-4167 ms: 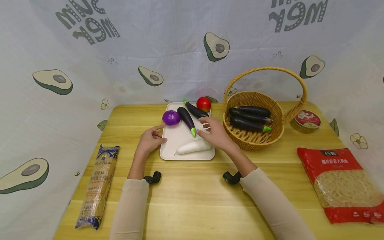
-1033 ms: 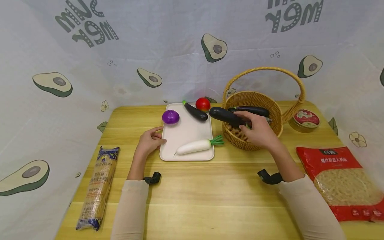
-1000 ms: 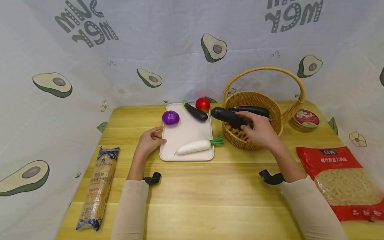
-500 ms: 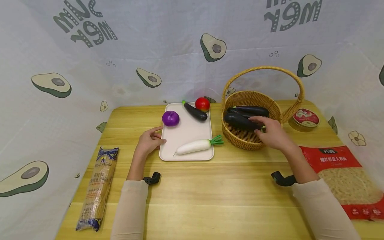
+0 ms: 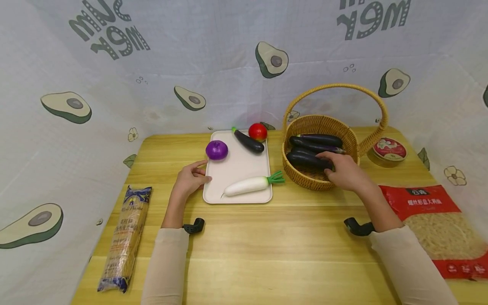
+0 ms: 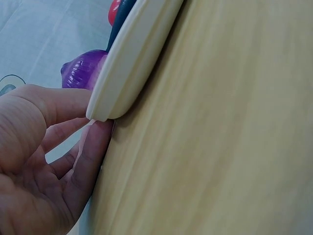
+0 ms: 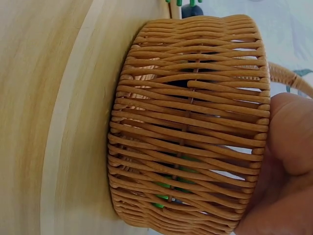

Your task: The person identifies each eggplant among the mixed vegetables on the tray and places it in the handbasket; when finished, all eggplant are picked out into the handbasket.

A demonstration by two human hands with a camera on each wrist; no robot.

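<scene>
My left hand (image 5: pixel 190 178) pinches the left rim of a white tray (image 5: pixel 225 171), thumb over the edge and a finger against its underside in the left wrist view. On the tray lie a purple onion (image 5: pixel 217 150), an eggplant (image 5: pixel 248 142), a red tomato (image 5: pixel 257 132) and a white radish (image 5: pixel 248 185) with green leaves past the right rim. My right hand (image 5: pixel 345 169) reaches over the near rim of a wicker basket (image 5: pixel 310 183) and grips the front eggplant (image 5: pixel 305 160) by its stem end; the green stem shows through the weave below. Several eggplants (image 5: pixel 320 140) lie behind it.
The basket's tall handle (image 5: pixel 337 86) arches above it. A round tin (image 5: pixel 388 151) stands at its right. A red pasta bag (image 5: pixel 427 212) lies at the right, and a long spaghetti pack (image 5: pixel 125 237) at the left. A patterned cloth (image 5: pixel 228 63) hangs behind the table.
My right hand took an eggplant from the tray's middle, carried it right and lowered it into the basket's front. My left hand has stayed at the tray's rim.
</scene>
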